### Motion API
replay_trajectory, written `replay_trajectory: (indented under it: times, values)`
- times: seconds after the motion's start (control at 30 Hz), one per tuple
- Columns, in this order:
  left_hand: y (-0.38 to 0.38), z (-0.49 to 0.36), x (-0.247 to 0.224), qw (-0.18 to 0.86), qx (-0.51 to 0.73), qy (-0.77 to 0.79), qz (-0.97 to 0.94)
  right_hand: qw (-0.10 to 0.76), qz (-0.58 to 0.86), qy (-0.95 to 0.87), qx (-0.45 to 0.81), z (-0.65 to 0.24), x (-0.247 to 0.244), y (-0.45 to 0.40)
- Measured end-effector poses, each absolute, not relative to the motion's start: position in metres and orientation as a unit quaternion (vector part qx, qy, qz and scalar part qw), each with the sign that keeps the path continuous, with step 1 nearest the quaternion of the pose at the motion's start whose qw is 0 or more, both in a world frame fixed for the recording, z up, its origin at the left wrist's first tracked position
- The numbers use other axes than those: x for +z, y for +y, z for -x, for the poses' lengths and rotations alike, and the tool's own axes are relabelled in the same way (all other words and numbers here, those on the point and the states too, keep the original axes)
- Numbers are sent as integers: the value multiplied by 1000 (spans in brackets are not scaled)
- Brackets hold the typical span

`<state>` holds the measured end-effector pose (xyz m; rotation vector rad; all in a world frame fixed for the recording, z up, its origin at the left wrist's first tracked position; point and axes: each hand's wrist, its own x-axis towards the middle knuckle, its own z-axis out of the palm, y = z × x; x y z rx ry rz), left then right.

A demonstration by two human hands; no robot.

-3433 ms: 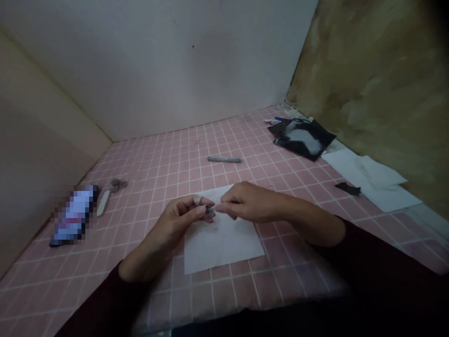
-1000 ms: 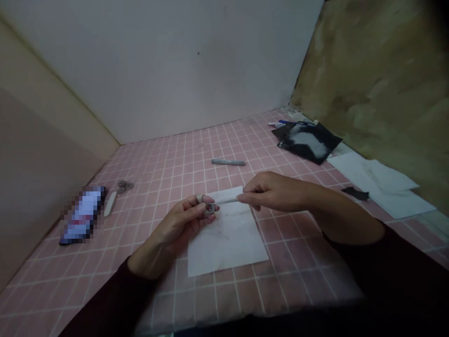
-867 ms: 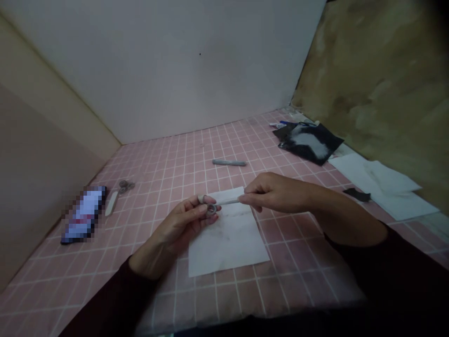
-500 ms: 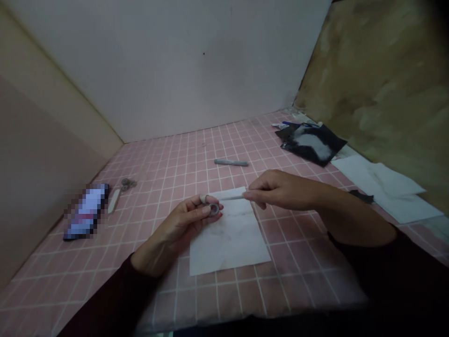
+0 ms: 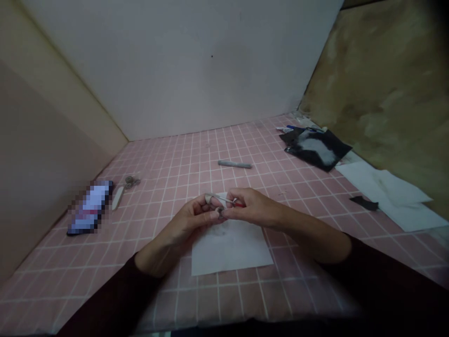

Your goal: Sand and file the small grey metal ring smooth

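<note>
My left hand is closed, thumb and fingers pinching a small dark round piece, which looked like a ring-shaped disc a moment ago. A pale band wraps one of its fingers. My right hand is closed around a slim light stick-like tool that reaches left above the round piece. Its fingertips meet those of my left hand, so they partly hide the round piece. Under both hands lies a white paper sheet with grey smudges.
On the pink checked cloth a grey rod lies beyond the paper. To the left are a blurred-out phone, a pale flat stick and small round pieces. Black sheets, white papers and a dark scrap lie right.
My right hand has moved left and slightly down with the stick-like tool, and its fingers now meet my left hand at the round piece. The view has shifted slightly.
</note>
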<state>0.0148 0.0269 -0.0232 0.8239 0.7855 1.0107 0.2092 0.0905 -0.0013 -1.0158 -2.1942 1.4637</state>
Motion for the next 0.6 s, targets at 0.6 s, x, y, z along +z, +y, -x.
replay_trajectory:
  times: [0.6]
  values:
    - [26,-9,-21,716,462,384,-355,131,262,-837,462,-242,15,113]
